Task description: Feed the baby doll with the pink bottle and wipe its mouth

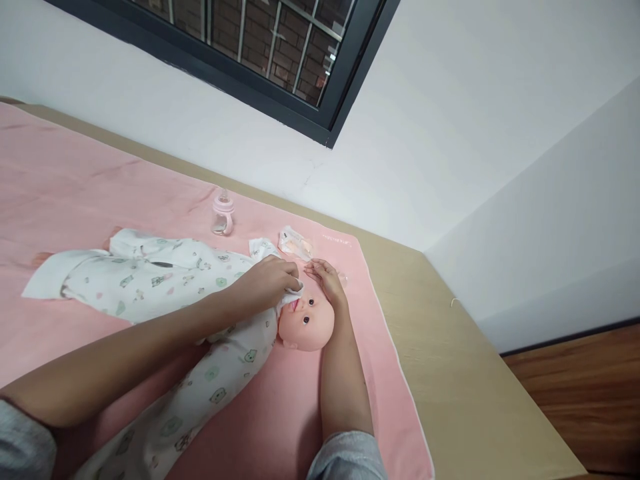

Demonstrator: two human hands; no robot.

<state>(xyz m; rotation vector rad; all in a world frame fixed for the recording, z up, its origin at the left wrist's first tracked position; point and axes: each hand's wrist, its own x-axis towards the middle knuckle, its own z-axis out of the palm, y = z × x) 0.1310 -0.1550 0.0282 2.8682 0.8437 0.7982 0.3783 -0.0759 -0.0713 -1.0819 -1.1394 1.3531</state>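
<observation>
The light wooden surface [450, 373] carries a wide pink cloth mat [310, 413], which reaches close to the surface's near edge. On the mat lies a plastic baby doll dressed in a white sleepsuit printed with small green and grey figures [165, 280], its bare head [306, 321] toward the wall corner. The left hand [270, 280] is clenched on a small white wipe [291, 298] and presses it against the doll's mouth and cheek. The right hand [327, 277] lies flat and released on the far side of the head, steadying it. A small clear baby bottle with a pink collar [223, 215] stands upright beyond the doll, well apart from both hands, and a crinkled clear plastic wrapper [295, 243] lies just beside the right hand. I judge that a hard wipe could roll the smooth head from under the unclenched right hand, or drag the doll along the mat; a wide sweep of the fingers could push the wrapper away.
</observation>
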